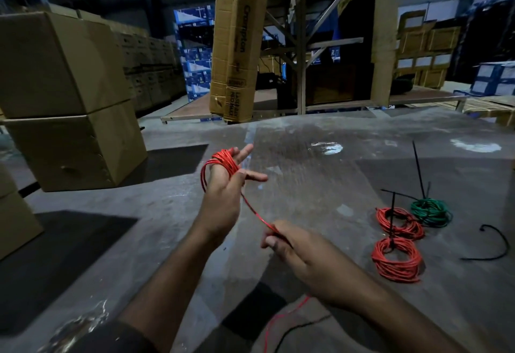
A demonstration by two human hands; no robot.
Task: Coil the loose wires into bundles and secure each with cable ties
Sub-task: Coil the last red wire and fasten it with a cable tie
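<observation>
Red insulated wire [252,209] is being coiled around the left hand [223,193]; the turns [226,163] sit on the spread fingers, so the hand serves as a form that gives every loop the same size. The left grip is wide, with the thumb and fingers held apart to keep the loops from slipping off. The right hand [303,255] pinches the same wire between thumb and fingers, a narrow grip closed on the strand; the piece between the two hands is straight and tight, which I judge is for laying each turn neatly. The free end [281,319] trails down below the right arm, beside a thin black wire [301,327].

On the grey concrete floor to the right lie finished bundles — two red coils [399,223] [397,259] and a green coil [430,212], each with a black cable tie [419,168] on it; they are set apart, probably to keep done work away from loose wire. A loose black cable tie [493,244] lies near them, within reach for this coil.
</observation>
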